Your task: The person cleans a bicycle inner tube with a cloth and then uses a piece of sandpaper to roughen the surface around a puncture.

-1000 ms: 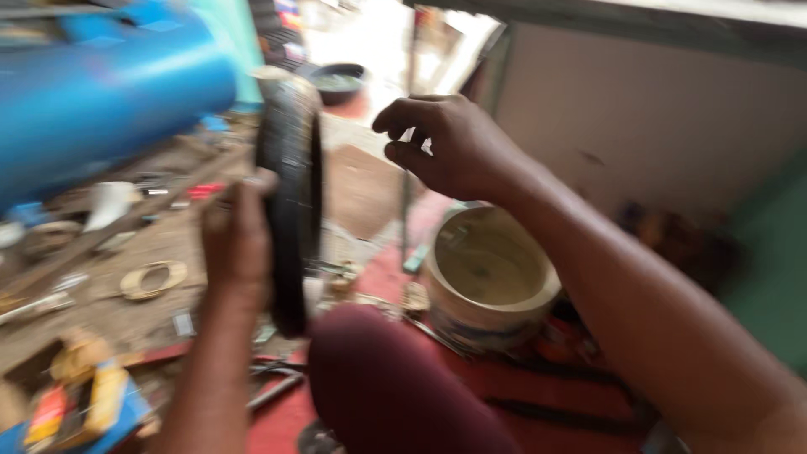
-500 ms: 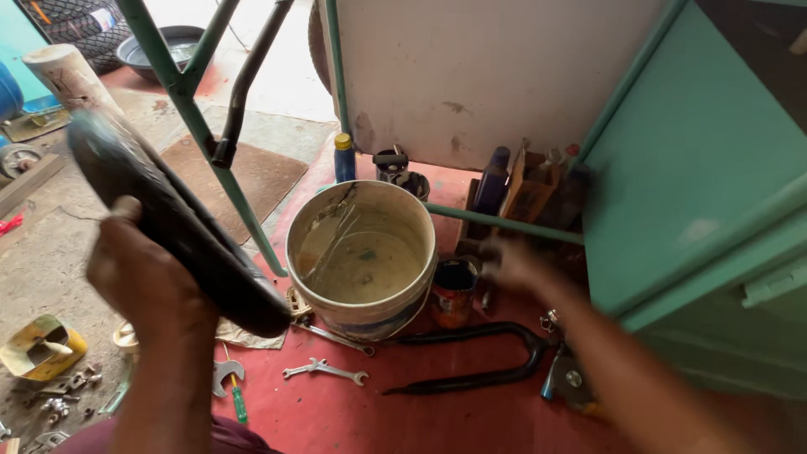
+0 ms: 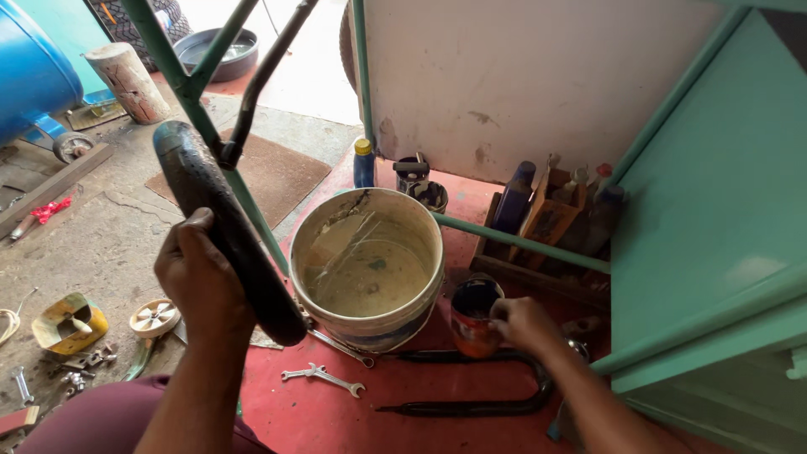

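My left hand (image 3: pixel 200 282) grips a black rubber tyre (image 3: pixel 220 227), held upright and slanting in front of a green metal frame (image 3: pixel 193 92). My right hand (image 3: pixel 521 322) reaches down to a small red and blue tin can (image 3: pixel 473 318) on the red floor, fingers on its rim. Between my hands stands a dirty white bucket (image 3: pixel 367 267) with murky water in it.
Wrenches (image 3: pixel 324 378) and a black curved bar (image 3: pixel 479 405) lie on the floor near the bucket. A wooden crate of bottles (image 3: pixel 551 223) sits by a green cabinet (image 3: pixel 714 219). A blue tank (image 3: pixel 29 76), a log (image 3: pixel 126 80) and scattered parts lie at left.
The view swung from the workshop floor to the bucket. My right hand dropped from beside the tyre down to the small can. My left hand keeps holding the tyre.
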